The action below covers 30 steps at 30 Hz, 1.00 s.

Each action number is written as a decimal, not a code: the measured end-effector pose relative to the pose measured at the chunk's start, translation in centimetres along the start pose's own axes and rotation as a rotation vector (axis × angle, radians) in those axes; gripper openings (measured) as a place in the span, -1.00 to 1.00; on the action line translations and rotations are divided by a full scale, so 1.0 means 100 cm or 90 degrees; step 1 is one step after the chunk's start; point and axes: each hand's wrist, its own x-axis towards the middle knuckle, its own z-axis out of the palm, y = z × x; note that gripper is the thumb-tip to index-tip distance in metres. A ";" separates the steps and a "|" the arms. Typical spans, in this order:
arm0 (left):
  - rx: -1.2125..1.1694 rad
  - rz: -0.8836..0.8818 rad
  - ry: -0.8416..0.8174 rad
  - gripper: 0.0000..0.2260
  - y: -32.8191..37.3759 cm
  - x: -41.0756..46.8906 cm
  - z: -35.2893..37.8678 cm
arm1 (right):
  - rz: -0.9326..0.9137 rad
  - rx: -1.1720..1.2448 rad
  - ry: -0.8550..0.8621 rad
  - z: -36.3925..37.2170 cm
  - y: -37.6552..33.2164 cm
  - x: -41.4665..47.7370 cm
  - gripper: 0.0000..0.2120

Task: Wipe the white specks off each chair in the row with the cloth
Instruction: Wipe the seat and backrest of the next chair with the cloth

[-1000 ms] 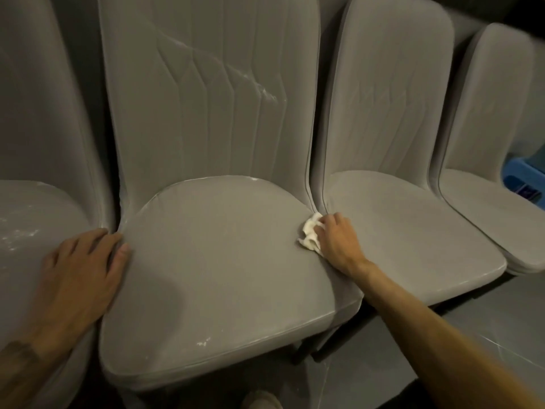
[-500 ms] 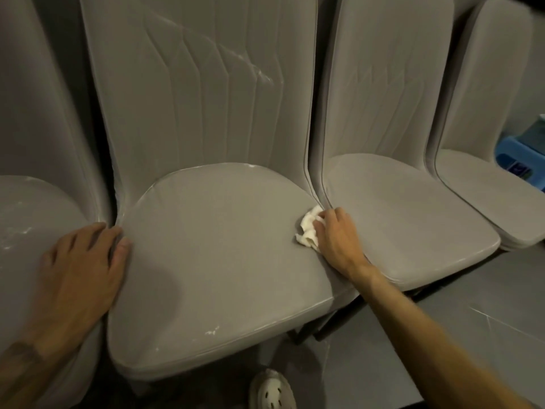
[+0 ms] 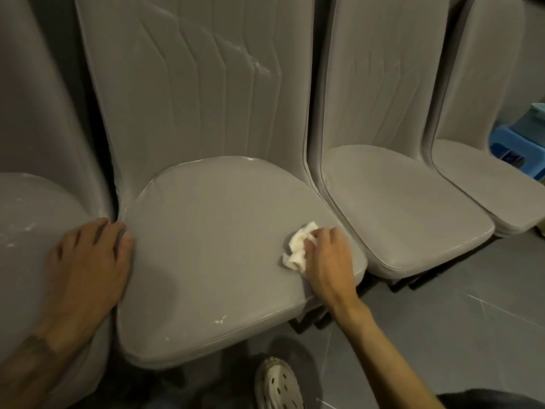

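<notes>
Cloth, white and crumpled, is gripped under the curled fingers of the right hand on the middle seat, near its right edge. Left hand is laid flat, fingers straight, on the left seat at the gap between the chairs. Seats are grey, matte, rounded, piped at the rim and packed side by side. Specks are seen near the front edge. Bare seat is left between the hands.

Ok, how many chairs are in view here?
4, in a row: left chair, cut off by the frame, under the left hand; middle chair, under the cloth; third chair to its right; far-right chair. More may lie out of frame.
</notes>
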 end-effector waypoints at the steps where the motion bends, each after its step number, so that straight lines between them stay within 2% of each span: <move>1: -0.001 -0.001 0.013 -0.56 0.001 -0.001 -0.001 | -0.031 0.042 -0.018 0.001 -0.024 -0.015 -0.79; 2: 0.003 0.003 0.025 -0.58 0.002 -0.001 -0.002 | -0.084 0.068 -0.047 0.004 -0.048 -0.031 -0.82; 5: 0.002 0.018 0.036 -0.59 0.000 -0.001 -0.002 | -0.179 0.100 -0.164 0.005 -0.093 -0.058 -0.70; 7: 0.001 0.025 0.050 -0.60 -0.002 -0.003 0.001 | -0.202 0.078 -0.145 0.000 -0.080 -0.049 -0.70; 11: 0.017 0.031 0.053 -0.62 -0.003 -0.002 0.004 | -0.064 0.018 -0.042 -0.002 -0.033 -0.030 -0.74; 14: 0.019 0.032 0.055 -0.61 -0.005 0.000 0.006 | -0.030 0.081 -0.066 0.008 -0.071 -0.053 -0.88; 17: 0.009 0.030 0.059 -0.60 -0.006 0.001 0.008 | -0.157 0.127 -0.157 0.012 -0.122 -0.078 -0.87; 20: 0.017 0.034 0.063 -0.60 -0.009 0.001 0.011 | -0.265 0.105 -0.140 0.005 -0.106 -0.069 -0.80; 22: 0.015 0.033 0.065 -0.60 -0.010 0.003 0.013 | -0.236 0.080 -0.107 -0.003 -0.071 -0.054 -0.85; 24: 0.021 0.026 0.071 -0.61 -0.010 0.003 0.015 | -0.146 0.054 -0.080 -0.008 -0.048 -0.045 -0.90; 26: 0.026 0.021 0.070 -0.61 -0.009 0.004 0.017 | -0.071 0.063 -0.087 -0.001 -0.055 -0.049 -0.92; 30: 0.025 0.016 0.046 -0.56 -0.011 0.004 0.017 | -0.158 0.202 -0.167 0.015 -0.133 -0.077 -0.89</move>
